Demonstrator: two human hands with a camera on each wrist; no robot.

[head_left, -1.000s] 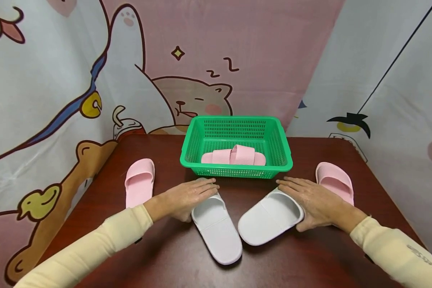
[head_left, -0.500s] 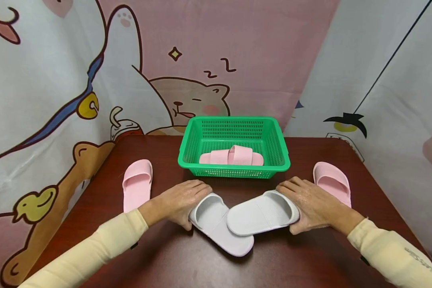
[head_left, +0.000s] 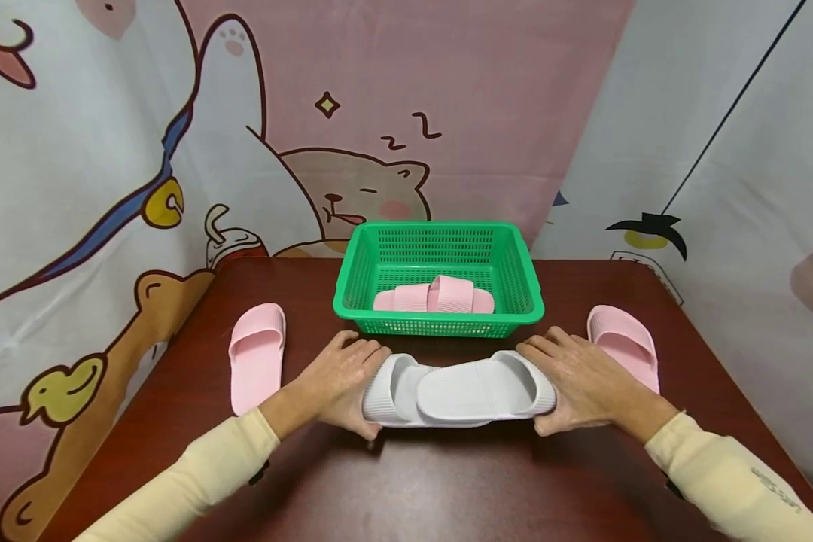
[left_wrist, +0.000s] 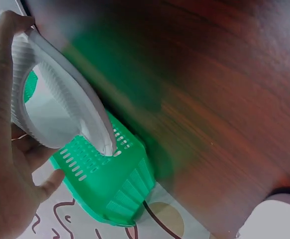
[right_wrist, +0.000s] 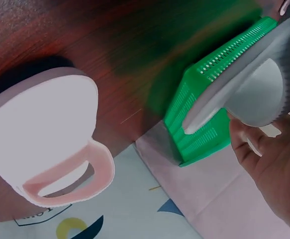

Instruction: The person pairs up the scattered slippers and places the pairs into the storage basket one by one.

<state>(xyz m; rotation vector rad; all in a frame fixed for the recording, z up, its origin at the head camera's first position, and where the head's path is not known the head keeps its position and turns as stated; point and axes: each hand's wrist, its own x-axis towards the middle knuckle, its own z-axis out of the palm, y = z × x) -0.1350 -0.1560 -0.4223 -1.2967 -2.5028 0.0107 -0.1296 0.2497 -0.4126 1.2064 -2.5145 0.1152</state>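
In the head view, my left hand grips a white slipper by its ribbed strap end, thumb below and fingers over the far side. My right hand grips a second white slipper at its strap end in the same way. The two slippers lie sideways with their heels pointing inward. The right one overlaps the left one's sole and hides part of it. In the left wrist view the white slipper looks raised off the table; the right wrist view shows its mate likewise lifted.
Behind the hands stands a green basket holding a pair of pink slippers. One pink slipper lies on the table at the left, another at the right beside my right forearm. Printed cloth hangs around the table.
Both white slippers have been gripped, turned from angled to sideways and brought together, the right one sliding over the left. The basket and pink slippers stay put.
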